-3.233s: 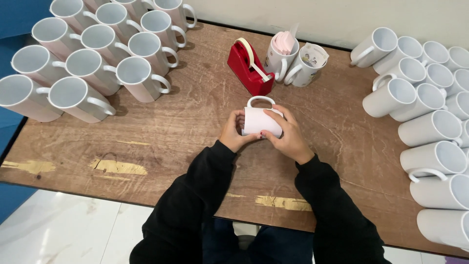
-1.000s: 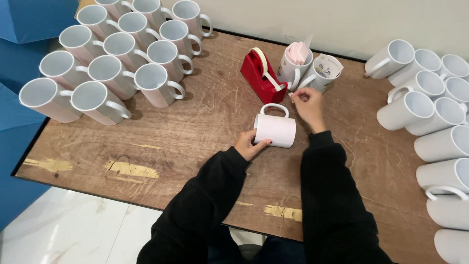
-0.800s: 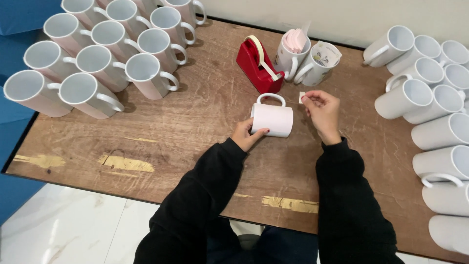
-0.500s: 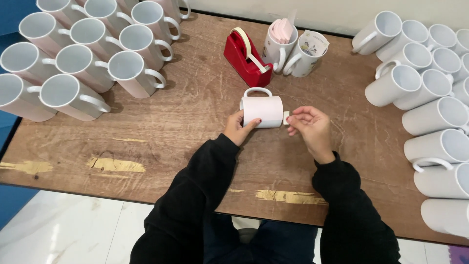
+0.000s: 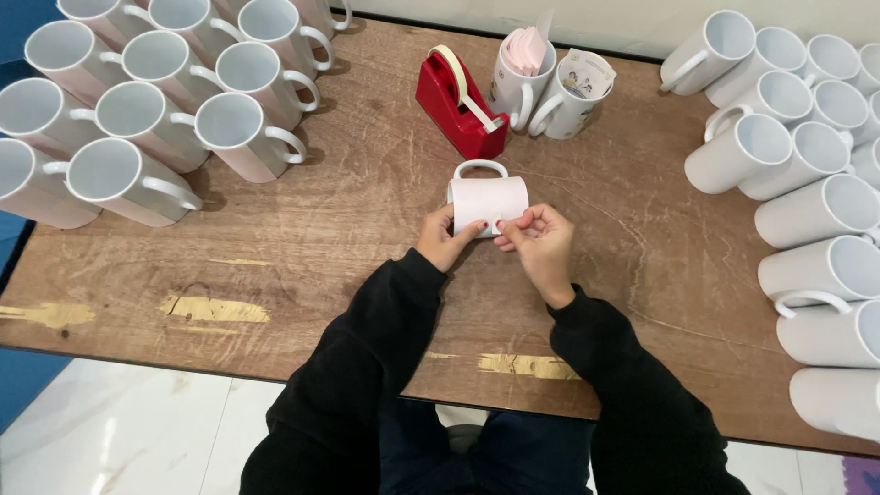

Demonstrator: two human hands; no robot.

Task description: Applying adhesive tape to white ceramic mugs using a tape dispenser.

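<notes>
A white mug [image 5: 489, 195] lies on its side in the middle of the wooden table [image 5: 367, 238], handle pointing away from me, with a pale paper sheet wrapped around it. My left hand [image 5: 445, 240] grips the mug's near left side. My right hand [image 5: 538, 243] presses its fingertips on the mug's near right edge, where a small strip of tape sits. A red tape dispenser [image 5: 458, 103] stands just beyond the mug.
Two mugs [image 5: 550, 87] holding paper slips stand beside the dispenser. Several wrapped mugs [image 5: 156, 101] are grouped at the far left. Several plain white mugs [image 5: 807, 174] lie along the right edge. The table's near edge runs by my sleeves.
My right hand reached to the tape dispenser, came back with a small piece of tape, and now presses it on the mug. The left hand kept hold of the mug throughout.
</notes>
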